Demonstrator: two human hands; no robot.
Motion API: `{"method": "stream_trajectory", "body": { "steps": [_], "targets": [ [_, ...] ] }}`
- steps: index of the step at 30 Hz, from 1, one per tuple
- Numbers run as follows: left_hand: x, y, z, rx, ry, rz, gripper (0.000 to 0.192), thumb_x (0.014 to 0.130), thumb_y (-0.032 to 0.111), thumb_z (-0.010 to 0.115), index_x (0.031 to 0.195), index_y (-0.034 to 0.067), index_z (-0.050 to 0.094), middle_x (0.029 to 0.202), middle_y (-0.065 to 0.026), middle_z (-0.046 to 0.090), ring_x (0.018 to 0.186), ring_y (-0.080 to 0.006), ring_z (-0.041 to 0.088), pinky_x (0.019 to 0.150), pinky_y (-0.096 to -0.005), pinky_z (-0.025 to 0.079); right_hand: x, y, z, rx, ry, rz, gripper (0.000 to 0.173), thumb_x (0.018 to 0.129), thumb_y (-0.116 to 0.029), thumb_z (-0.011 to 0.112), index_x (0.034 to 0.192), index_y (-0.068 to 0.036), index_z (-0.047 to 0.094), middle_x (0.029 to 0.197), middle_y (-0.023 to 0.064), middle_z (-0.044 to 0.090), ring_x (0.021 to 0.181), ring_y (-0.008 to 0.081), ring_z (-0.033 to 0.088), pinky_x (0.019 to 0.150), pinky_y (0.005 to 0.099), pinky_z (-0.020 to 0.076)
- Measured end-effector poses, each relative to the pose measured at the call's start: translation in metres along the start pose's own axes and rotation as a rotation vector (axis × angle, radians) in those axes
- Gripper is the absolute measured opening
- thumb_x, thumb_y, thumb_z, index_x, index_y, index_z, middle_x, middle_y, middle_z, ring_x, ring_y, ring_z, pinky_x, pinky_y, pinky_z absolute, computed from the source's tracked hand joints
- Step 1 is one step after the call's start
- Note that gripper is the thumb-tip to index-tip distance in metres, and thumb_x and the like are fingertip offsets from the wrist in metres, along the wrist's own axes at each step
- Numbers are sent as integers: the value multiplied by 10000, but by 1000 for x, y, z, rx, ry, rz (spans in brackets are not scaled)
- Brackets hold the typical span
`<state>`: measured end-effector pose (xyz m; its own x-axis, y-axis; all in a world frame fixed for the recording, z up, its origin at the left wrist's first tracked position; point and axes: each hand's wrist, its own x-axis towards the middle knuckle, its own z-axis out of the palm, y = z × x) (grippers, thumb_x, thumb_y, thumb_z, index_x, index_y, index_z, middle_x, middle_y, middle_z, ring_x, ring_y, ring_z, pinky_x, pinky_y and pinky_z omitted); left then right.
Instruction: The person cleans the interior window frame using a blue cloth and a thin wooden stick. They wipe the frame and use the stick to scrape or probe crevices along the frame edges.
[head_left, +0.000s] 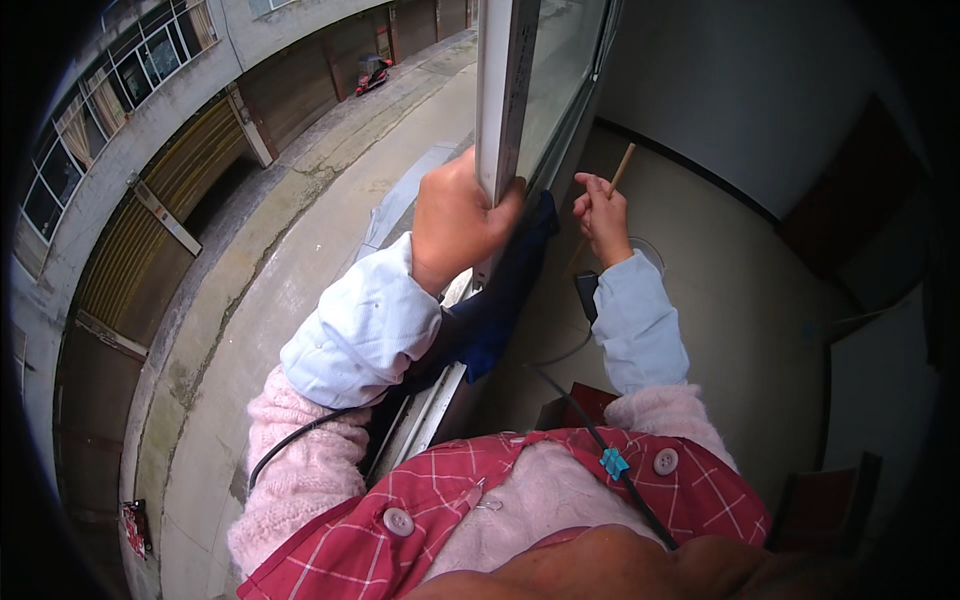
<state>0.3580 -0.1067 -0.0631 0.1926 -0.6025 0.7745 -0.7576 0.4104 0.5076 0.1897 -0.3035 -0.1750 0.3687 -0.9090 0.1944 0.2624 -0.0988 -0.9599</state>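
Note:
My left hand (457, 217) is wrapped around the upright edge of a white-framed window sash (496, 97), with the thumb on the room side. Between the fingers of my right hand (602, 221) is a thin wooden stick (623, 166), tilted, its upper end sticking out above the knuckles. That hand is inside the room, to the right of the sash and apart from it. A dark blue cloth (499, 322) drapes over the sill below my left hand. Nearer to me, the window track (427, 416) shows dirt along its grooves.
Outside, left of the sill, a drop leads to a concrete street (300, 247) with a parked red scooter (372, 73). A black cable (570, 405) runs from my chest towards a black device (587, 291). A dark red object (589, 401) stands below on the floor.

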Motion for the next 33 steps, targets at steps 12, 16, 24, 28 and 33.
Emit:
{"method": "stream_trajectory", "body": {
  "steps": [12,16,24,28,33],
  "targets": [
    [2,1,1,23,25,15,129,829,105,705,846,-18,666,669,-158,647,592,-246,666,571,-355,506,-12,-14,18,625,463,-490,422,1073,-440,362,982,-103,599,633,10,465,485,96,343,415,241,264],
    [4,3,2,39,26,-16,131,834,106,707,849,-17,664,678,-157,651,599,-227,664,572,-353,504,-15,12,-9,948,627,-364,408,1076,-423,340,973,-121,594,645,18,439,470,108,316,407,253,251],
    [4,4,0,4,14,-28,216,774,127,724,920,7,619,740,-233,639,714,-442,636,647,-439,517,-13,40,-19,1341,606,-221,326,1062,-316,355,907,-130,573,648,-15,403,451,105,283,396,248,253],
    [5,5,0,17,-4,-51,213,776,126,723,921,9,620,749,-231,641,715,-439,635,645,-438,516,-12,3,0,926,516,-470,388,1074,-407,347,948,-116,570,648,5,455,469,103,328,411,240,260],
    [5,7,0,-28,10,-46,215,778,143,721,905,6,615,774,-219,649,726,-434,637,642,-440,514,-21,-23,46,415,280,-715,437,1070,-472,359,943,-101,552,658,27,468,533,102,392,447,234,303]
  ]
}}
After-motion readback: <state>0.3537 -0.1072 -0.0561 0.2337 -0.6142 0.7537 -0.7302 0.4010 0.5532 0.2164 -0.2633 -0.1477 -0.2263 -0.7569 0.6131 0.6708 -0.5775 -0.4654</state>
